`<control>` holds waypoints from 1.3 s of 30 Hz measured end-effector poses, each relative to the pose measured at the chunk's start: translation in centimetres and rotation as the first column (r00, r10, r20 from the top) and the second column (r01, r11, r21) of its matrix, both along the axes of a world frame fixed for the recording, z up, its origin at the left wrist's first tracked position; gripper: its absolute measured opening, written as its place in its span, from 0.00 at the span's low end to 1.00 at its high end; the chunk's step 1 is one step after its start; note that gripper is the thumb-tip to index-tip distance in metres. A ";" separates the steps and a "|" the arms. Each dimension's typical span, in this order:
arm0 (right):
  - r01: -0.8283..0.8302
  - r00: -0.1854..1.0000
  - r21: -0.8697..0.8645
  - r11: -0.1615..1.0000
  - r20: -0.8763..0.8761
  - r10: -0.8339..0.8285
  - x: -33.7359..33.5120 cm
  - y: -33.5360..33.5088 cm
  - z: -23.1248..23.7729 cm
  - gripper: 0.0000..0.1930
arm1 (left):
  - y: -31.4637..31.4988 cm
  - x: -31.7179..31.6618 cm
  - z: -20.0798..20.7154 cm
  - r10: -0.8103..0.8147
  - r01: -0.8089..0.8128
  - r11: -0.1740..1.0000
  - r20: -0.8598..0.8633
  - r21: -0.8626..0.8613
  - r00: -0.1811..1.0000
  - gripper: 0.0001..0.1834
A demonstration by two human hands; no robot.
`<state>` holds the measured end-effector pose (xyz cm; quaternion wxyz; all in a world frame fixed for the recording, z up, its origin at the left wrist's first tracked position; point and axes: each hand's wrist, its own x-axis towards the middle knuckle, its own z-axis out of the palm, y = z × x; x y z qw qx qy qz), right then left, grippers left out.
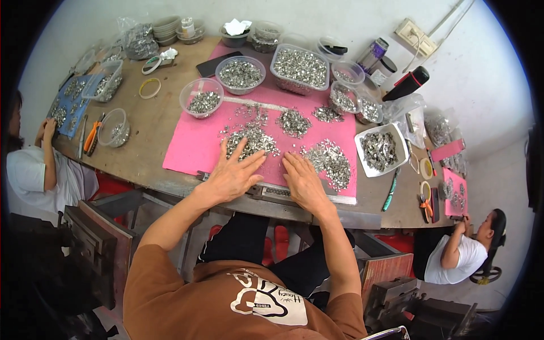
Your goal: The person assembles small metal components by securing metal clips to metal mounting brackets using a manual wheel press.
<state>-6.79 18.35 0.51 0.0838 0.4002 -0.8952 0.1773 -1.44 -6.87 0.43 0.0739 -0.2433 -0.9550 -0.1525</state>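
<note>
Small shiny metal pieces lie in several heaps on a pink mat (187, 141). Fingers spread, my left hand (233, 174) rests on the near side of the middle-left heap (252, 141), its fingertips among the pieces. My right hand (305, 180) lies flat on the mat with fingers stretched out, between that heap and a looser spread of pieces (331, 164) on the right. Neither hand grips anything that I can see. Farther back are a smaller heap (294, 123) and a thin patch of pieces (327, 114).
Clear plastic tubs of metal pieces (241, 75) line the mat's far side. A white square dish (382, 149) of pieces stands right, near a green-handled tool (390, 192). Orange-handled pliers (93, 137) lie left. A person (39, 170) works at each end of the table.
</note>
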 end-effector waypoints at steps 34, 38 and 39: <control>0.166 0.986 -0.273 0.948 0.039 -0.162 1.1 0.5 0.5 0.09 | 3.7 -2.1 -0.5 0.140 -0.090 0.922 -0.109 0.376 0.984 0.06; 0.230 0.973 -0.274 0.934 0.074 -0.218 1.2 0.9 0.4 0.06 | 4.1 -2.1 -1.1 0.164 -0.102 0.931 -0.153 0.351 0.974 0.06; 0.231 0.973 -0.274 0.934 0.075 -0.218 1.3 0.8 0.3 0.06 | 4.2 -2.2 -1.2 0.171 -0.111 0.933 -0.151 0.342 0.974 0.06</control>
